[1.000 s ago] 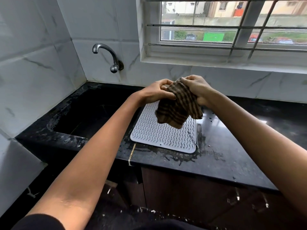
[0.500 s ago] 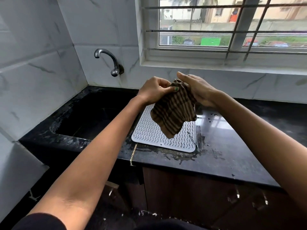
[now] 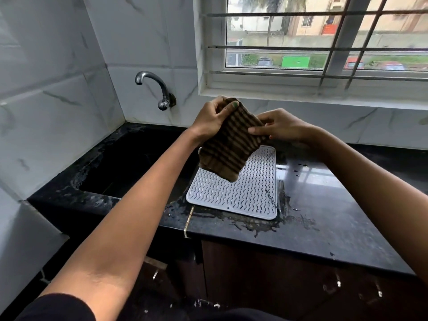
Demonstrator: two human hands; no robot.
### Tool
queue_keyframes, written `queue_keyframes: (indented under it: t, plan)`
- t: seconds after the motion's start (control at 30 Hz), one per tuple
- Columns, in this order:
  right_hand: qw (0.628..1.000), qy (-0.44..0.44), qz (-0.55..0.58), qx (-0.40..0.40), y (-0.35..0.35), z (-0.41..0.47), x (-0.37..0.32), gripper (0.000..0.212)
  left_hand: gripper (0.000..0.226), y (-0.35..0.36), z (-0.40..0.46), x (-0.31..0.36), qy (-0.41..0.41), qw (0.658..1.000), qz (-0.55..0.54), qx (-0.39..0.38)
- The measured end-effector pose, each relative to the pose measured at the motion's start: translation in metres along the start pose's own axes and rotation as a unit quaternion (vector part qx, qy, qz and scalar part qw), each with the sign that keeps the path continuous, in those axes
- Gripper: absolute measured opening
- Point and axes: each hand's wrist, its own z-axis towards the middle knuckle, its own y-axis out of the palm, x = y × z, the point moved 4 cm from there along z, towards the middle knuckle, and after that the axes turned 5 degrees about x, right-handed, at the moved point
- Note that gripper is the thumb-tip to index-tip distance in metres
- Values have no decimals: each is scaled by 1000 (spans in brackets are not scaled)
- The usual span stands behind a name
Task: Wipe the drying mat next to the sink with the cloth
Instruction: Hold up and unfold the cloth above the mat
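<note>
A brown striped cloth (image 3: 229, 148) hangs in the air above the far end of the grey ribbed drying mat (image 3: 240, 193). My left hand (image 3: 212, 119) grips its top corner, thumb over the fabric. My right hand (image 3: 281, 127) pinches its right edge with thumb and fingers. The mat lies flat on the black counter just right of the sink (image 3: 129, 167). The cloth's lower corner dangles over the mat without touching it. The cloth hides the mat's far left part.
A chrome tap (image 3: 155, 89) juts from the tiled wall above the sink. Water is smeared on the black counter (image 3: 324, 218) around the mat's front and right edges. A barred window (image 3: 324, 42) sits behind. Cabinet doors are below the counter.
Both hands have shifted their hold on the cloth: the left hand rose to the top corner, and the right hand came down to the right edge. The cloth hangs more spread out.
</note>
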Motion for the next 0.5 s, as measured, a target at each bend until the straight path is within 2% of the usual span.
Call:
queue_keyframes:
  t: [0.07,0.23,0.37,0.4,0.5]
  plan:
    - [999,-14,-7,41,-7,3,0,29,22,-8,3,0,2,1000,-16,-9]
    - [998,-1,-44,36,-18,5,0,27,28,-13,4,-2,16,999,15,-30]
    - [984,-48,-18,169,-27,2,-6,20,29,-13,1,1,24,999,21,-21]
    - [986,-38,-46,157,-27,1,-5,20,29,-11,0,2,27,997,67,-36]
    - [985,17,-165,46,-19,-9,2,22,26,-1,-8,-3,-7,977,183,-114]
